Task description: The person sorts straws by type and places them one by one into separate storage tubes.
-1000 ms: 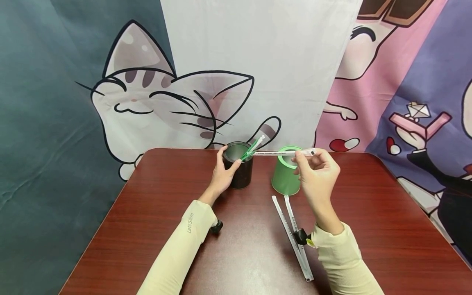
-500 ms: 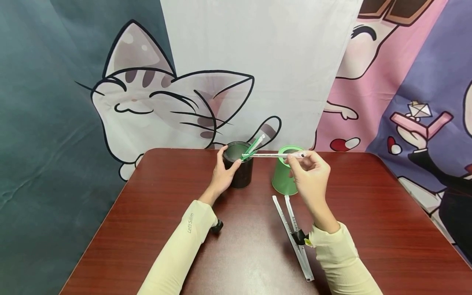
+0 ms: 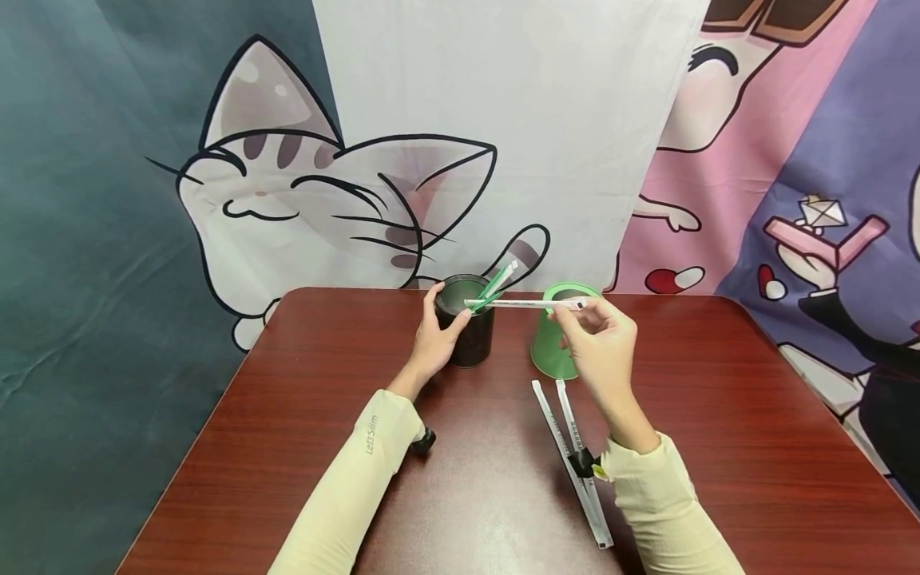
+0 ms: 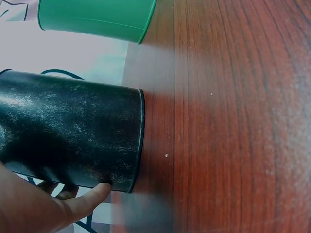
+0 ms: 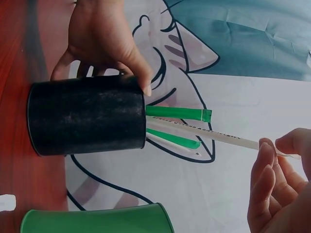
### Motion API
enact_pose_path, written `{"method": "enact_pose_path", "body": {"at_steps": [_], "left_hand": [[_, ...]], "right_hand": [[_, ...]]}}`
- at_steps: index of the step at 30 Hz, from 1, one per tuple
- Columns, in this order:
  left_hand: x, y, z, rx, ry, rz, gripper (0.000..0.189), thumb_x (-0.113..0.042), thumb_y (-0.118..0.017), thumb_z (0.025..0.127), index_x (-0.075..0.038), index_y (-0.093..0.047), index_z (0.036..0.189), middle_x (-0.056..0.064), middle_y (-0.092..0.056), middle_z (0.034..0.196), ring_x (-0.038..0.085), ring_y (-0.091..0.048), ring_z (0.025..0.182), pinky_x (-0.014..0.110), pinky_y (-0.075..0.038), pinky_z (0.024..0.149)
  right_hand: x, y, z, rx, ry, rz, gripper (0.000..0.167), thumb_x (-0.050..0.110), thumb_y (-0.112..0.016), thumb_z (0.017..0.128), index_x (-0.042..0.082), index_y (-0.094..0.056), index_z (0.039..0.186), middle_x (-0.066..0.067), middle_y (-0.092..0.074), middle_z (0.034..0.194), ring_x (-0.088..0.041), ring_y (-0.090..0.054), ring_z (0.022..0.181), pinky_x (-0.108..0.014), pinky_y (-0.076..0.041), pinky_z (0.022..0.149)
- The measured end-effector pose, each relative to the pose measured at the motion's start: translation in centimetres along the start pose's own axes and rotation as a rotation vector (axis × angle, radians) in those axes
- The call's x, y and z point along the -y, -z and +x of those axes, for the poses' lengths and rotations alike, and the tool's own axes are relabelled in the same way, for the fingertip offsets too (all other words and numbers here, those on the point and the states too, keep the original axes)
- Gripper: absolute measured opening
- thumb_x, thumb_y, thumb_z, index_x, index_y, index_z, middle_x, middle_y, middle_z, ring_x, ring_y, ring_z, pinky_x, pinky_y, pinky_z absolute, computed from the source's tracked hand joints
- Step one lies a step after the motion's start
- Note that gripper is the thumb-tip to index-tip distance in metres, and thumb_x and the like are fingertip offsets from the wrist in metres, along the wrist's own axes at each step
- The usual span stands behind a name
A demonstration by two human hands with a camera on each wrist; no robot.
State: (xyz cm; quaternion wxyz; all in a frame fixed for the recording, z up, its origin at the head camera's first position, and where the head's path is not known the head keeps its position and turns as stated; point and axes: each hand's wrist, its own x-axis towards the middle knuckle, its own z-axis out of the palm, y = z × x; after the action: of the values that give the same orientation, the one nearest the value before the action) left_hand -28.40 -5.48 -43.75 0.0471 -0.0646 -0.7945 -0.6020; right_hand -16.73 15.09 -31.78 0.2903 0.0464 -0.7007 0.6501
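Observation:
My left hand (image 3: 431,345) grips a black cylindrical can (image 3: 471,339) from its left side, thumb near the rim. The can stands on the table, its mouth up. Between thumb and fingers my right hand (image 3: 605,339) pinches one end of a thin white paper-wrapped straw (image 3: 528,303). It lies nearly level in the head view, its far end over the can's mouth. In the right wrist view, a green-wrapped stick (image 5: 180,113) and another green strip (image 5: 175,139) with a white piece beside it poke out of the can. Their lower ends are hidden inside.
To the right of the black can stands a green can (image 3: 552,347), partly behind my right hand. Two white wrapped straws (image 3: 564,447) lie side by side on the reddish wooden table (image 3: 719,415), near my right wrist. Behind the table hangs a printed cloth (image 3: 561,120).
My right hand has moved left and slightly down, carrying the white straw further over the black can's mouth. My left hand and both cans stay in place.

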Motion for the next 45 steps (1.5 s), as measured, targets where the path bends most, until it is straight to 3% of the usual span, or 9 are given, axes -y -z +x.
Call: {"method": "enact_pose_path", "body": {"at_steps": [7, 14, 21, 28, 34, 40, 45], "left_hand": [[0.1, 0.0, 0.0, 0.005, 0.0, -0.009, 0.068, -0.048, -0.063, 0.094, -0.043, -0.025, 0.15, 0.002, -0.043, 0.149, 0.026, -0.043, 0.132, 0.052, -0.03, 0.108], [0.1, 0.0, 0.0, 0.014, -0.008, -0.021, 0.068, -0.047, -0.063, 0.094, -0.043, -0.025, 0.15, 0.002, -0.042, 0.149, 0.024, -0.043, 0.133, 0.051, -0.029, 0.109], [0.1, 0.0, 0.0, 0.013, -0.008, -0.016, 0.069, -0.048, -0.064, 0.094, -0.042, -0.025, 0.151, 0.003, -0.042, 0.149, 0.025, -0.042, 0.134, 0.052, -0.029, 0.109], [0.1, 0.0, 0.0, 0.017, -0.015, -0.021, 0.069, -0.046, -0.063, 0.095, -0.04, -0.024, 0.152, 0.003, -0.04, 0.151, 0.026, -0.041, 0.135, 0.053, -0.029, 0.109], [0.0, 0.0, -0.1, 0.023, -0.011, -0.013, 0.072, -0.047, -0.063, 0.095, -0.038, -0.022, 0.153, 0.003, -0.039, 0.152, 0.027, -0.041, 0.135, 0.053, -0.03, 0.108], [0.1, 0.1, -0.1, 0.019, -0.02, -0.018, 0.071, -0.045, -0.064, 0.095, -0.038, -0.023, 0.153, 0.003, -0.04, 0.151, 0.027, -0.041, 0.134, 0.053, -0.03, 0.108], [0.1, 0.1, -0.1, 0.026, -0.017, -0.023, 0.073, -0.047, -0.063, 0.095, -0.035, -0.022, 0.154, 0.004, -0.04, 0.151, 0.028, -0.042, 0.134, 0.054, -0.03, 0.108]], "right_hand": [[-0.5, -0.1, 0.2, 0.016, 0.005, -0.029, 0.011, -0.007, -0.069, 0.087, -0.012, -0.062, 0.081, -0.007, -0.071, 0.069, -0.006, -0.053, 0.041, -0.018, -0.043, 0.043], [-0.9, -0.3, 0.5, 0.027, 0.009, -0.048, 0.009, -0.006, -0.07, 0.087, -0.012, -0.064, 0.083, -0.029, -0.068, 0.075, -0.015, -0.055, 0.041, -0.019, -0.044, 0.044], [-1.1, -0.5, 0.7, 0.038, 0.018, -0.046, 0.009, -0.006, -0.07, 0.086, -0.012, -0.064, 0.083, -0.017, -0.07, 0.069, -0.007, -0.054, 0.042, -0.018, -0.043, 0.043], [-1.4, -0.9, 0.9, 0.065, 0.022, -0.049, 0.009, -0.007, -0.069, 0.087, -0.014, -0.064, 0.085, -0.027, -0.068, 0.071, -0.004, -0.053, 0.042, -0.017, -0.041, 0.043], [-1.7, -1.1, 1.2, 0.081, -0.024, -0.043, 0.01, -0.005, -0.07, 0.087, -0.012, -0.063, 0.084, -0.01, -0.07, 0.067, -0.009, -0.055, 0.043, -0.017, -0.042, 0.044], [-2.1, -1.4, 1.4, 0.11, -0.045, -0.025, 0.009, -0.006, -0.068, 0.088, -0.011, -0.062, 0.083, 0.015, -0.066, 0.062, -0.004, -0.054, 0.044, -0.017, -0.044, 0.046], [-2.3, -1.6, 1.4, 0.115, -0.056, -0.03, 0.008, -0.007, -0.068, 0.088, -0.01, -0.061, 0.083, 0.017, -0.065, 0.061, -0.002, -0.053, 0.044, -0.017, -0.045, 0.047]]}}
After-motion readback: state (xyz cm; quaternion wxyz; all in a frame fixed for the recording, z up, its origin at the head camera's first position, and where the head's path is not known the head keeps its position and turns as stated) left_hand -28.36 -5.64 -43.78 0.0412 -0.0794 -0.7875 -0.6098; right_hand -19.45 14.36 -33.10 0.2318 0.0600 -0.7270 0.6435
